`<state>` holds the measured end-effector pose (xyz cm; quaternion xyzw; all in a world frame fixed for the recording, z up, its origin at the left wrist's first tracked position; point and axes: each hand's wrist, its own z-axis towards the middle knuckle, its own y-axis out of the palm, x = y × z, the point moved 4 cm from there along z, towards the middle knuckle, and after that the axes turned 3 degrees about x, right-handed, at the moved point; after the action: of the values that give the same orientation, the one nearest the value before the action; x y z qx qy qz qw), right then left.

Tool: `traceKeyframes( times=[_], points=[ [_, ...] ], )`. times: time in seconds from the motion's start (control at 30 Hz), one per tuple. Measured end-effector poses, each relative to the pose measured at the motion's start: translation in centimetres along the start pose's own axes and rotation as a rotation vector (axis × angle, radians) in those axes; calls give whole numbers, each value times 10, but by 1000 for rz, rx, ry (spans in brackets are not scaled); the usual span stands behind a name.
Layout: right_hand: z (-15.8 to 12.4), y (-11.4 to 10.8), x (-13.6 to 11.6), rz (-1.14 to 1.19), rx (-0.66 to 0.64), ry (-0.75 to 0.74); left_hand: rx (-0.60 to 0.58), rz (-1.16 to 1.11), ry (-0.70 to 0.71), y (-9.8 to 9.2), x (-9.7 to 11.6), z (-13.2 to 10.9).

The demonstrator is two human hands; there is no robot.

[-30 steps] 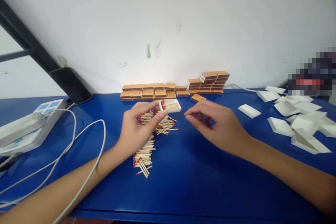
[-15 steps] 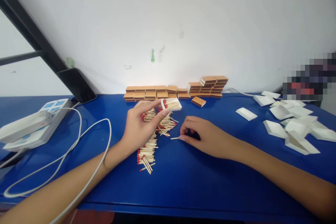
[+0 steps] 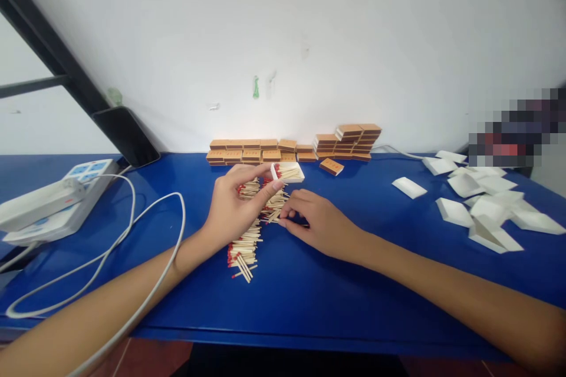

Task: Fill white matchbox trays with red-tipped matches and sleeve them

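Note:
My left hand [image 3: 236, 200] grips a small white matchbox tray [image 3: 299, 180] between thumb and fingers. Red-headed matches [image 3: 288, 172] lie side by side in it. Below this hand a heap of loose matches [image 3: 245, 240] spreads on the blue table, partly hidden by the hand. My right hand [image 3: 321, 221] is closed in a pinch at the right edge of the heap. At its fingertips is a matchstick [image 3: 275, 219], hard to tell apart from the loose ones beside it.
Brown matchboxes [image 3: 243, 156] are stacked along the wall, with a single matchbox [image 3: 331, 166] in front. Several white trays [image 3: 490, 209] lie scattered at the right. At the left are a power strip [image 3: 91, 188] and a white cable [image 3: 180, 218] looping over my left forearm.
My right hand has moved left to the heap, and the matchstick at its fingertips has gone with it. The left hand still holds the tray in nearly the same place.

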<state>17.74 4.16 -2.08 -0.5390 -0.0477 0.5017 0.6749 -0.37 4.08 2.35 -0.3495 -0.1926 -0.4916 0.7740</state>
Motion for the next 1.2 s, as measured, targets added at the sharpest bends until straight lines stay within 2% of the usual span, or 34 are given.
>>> traceKeyframes(
  times=[0.27, 0.4, 0.7, 1.07, 1.2],
  points=[
    [-10, -32, 20, -25, -122, 97, -12, 46, 28, -2, 0, 3],
    [-16, -45, 35, -67, -117, 132, -39, 16, 13, 1, -2, -1],
    [-20, -39, 27, -21, -151, 130, -74, 25, -1, 5, -3, -3],
    [-20, -50, 31, -73, -234, 147, -61, 75, 64, 5, -6, -1],
    [-15, -50, 28, -89, -114, 199, -69, 61, 64, 4, -6, -1]
  ],
)
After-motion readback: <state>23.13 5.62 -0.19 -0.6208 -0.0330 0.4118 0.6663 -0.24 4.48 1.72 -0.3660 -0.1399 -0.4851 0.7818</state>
